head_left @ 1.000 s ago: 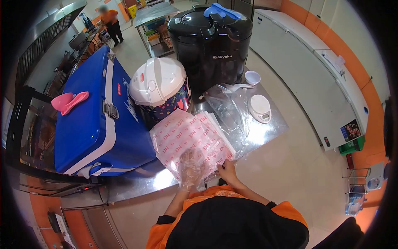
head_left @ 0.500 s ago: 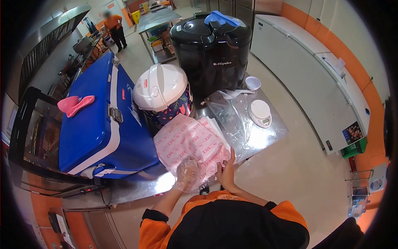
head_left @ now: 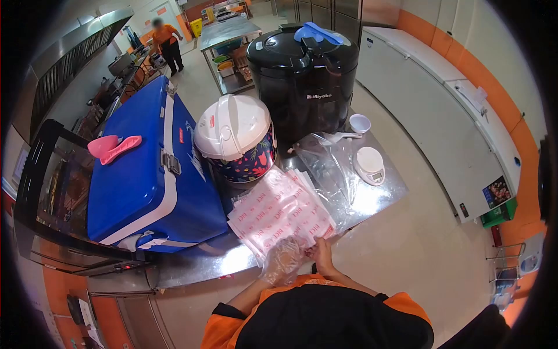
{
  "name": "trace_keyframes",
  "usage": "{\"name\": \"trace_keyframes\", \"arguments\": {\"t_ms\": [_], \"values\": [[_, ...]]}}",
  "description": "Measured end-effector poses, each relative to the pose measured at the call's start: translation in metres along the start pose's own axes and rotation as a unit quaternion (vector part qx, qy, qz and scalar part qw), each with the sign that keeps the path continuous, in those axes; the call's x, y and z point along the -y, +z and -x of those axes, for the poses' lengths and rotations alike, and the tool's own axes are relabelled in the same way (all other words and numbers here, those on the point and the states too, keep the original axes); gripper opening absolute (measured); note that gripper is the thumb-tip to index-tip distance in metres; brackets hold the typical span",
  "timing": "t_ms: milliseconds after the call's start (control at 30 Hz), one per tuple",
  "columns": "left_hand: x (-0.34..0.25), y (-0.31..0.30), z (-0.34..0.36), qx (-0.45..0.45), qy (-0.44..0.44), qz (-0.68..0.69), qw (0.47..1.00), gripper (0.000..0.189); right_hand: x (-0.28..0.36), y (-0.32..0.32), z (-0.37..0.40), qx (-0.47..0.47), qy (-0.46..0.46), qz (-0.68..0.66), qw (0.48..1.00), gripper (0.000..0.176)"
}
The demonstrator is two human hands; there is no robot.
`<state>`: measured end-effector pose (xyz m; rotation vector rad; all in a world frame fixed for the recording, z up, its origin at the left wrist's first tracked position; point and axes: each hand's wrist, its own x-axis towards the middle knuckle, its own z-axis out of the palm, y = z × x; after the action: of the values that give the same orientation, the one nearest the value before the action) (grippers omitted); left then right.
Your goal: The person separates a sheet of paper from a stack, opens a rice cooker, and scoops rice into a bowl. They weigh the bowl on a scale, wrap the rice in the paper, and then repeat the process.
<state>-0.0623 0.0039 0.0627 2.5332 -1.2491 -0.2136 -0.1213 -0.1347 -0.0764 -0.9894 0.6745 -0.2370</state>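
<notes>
Table (head_left: 378, 192): bare polished metal, mirror-bright. Wrappers (head_left: 282, 212): thin, slightly glossy sheets, pink-printed. Left hand (head_left: 283, 259): sheathed in clear, crinkled plastic film. Bag (head_left: 331, 166): transparent, shiny film. Cooler box (head_left: 145, 174): smooth glossy blue plastic.

Stack of pink-printed wrapping sheets (head_left: 283, 212), just right of the blue cooler box (head_left: 145, 174)

The sheets are thin and whitish, slightly see-through, covered all over in repeating rows of pink-red lettering. They lie flat in a loose pile, fanned so that the edges are out of line and several corners show one behind another on the side away from the cooler box. The pile is turned at an angle to the box's long side and sits near its front corner; whether it touches the box cannot be told.
</notes>
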Motion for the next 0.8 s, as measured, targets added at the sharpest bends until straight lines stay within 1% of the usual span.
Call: {"name": "trace_keyframes", "arguments": {"t_ms": [67, 100, 133, 167, 200, 233, 267, 333, 367, 400, 467, 567, 600, 700, 733, 800], "values": [[-0.014, -0.036, 0.003, 0.018, 0.087, -0.03, 0.996, 0.032, 0.045, 0.028, 0.02, -0.072, -0.007, 0.149, 0.986, 0.033], [-0.023, -0.057, 0.003, 0.025, 0.131, -0.044, 0.99, 0.03, 0.047, 0.031, 0.021, -0.078, -0.053, 0.19, 0.977, 0.031], [-0.022, -0.066, 0.011, 0.008, 0.147, -0.035, 0.989, 0.03, 0.049, 0.033, 0.021, -0.083, -0.1, 0.23, 0.965, 0.03], [-0.016, -0.063, 0.025, -0.018, 0.135, -0.014, 0.991, 0.03, 0.051, 0.036, 0.02, -0.086, -0.147, 0.268, 0.948, 0.028], [-0.005, -0.058, 0.04, -0.049, 0.126, 0.01, 0.991, 0.03, 0.055, 0.042, 0.018, -0.09, -0.16, 0.276, 0.944, 0.031], [0.006, -0.043, 0.055, -0.101, 0.037, 0.079, 0.991, 0.03, 0.06, 0.047, 0.015, -0.094, -0.172, 0.283, 0.939, 0.034], [0.018, -0.025, 0.069, -0.159, -0.047, 0.153, 0.974, 0.03, 0.066, 0.054, 0.013, -0.101, -0.183, 0.291, 0.934, 0.037], [0.033, 0.003, 0.083, -0.237, -0.198, 0.297, 0.904, 0.031, 0.09, 0.072, 0.006, -0.094, -0.164, 0.308, 0.932, 0.036], [0.037, 0.011, 0.088, -0.26, -0.25, 0.352, 0.863, 0.031, 0.102, 0.08, 0.004, -0.092, -0.154, 0.317, 0.931, 0.036], [0.041, 0.015, 0.091, -0.274, -0.284, 0.394, 0.83, 0.031, 0.109, 0.088, 0.001, -0.084, -0.151, 0.287, 0.942, 0.035], [0.044, 0.023, 0.098, -0.303, -0.323, 0.457, 0.771, 0.032, 0.127, 0.107, -0.005, -0.062, -0.154, 0.227, 0.96, 0.033], [0.047, 0.027, 0.104, -0.347, -0.363, 0.521, 0.69, 0.033, 0.185, 0.14, 0.024, -0.013, -0.213, 0.214, 0.953, 0.023], [0.048, 0.027, 0.105, -0.362, -0.373, 0.535, 0.665, 0.033, 0.192, 0.143, 0.024, -0.006, -0.25, 0.219, 0.943, 0.022], [0.053, 0.025, 0.104, -0.399, -0.396, 0.565, 0.604, 0.034, 0.231, 0.155, 0.034, 0.035, -0.286, 0.295, 0.911, 0.02], [0.057, 0.022, 0.1, -0.408, -0.403, 0.575, 0.584, 0.035, 0.24, 0.16, 0.036, 0.06, -0.323, 0.291, 0.899, 0.024], [0.067, 0.015, 0.091, -0.421, -0.419, 0.594, 0.543, 0.035, 0.267, 0.169, 0.049, 0.14, -0.317, 0.313, 0.884, 0.019]]}}
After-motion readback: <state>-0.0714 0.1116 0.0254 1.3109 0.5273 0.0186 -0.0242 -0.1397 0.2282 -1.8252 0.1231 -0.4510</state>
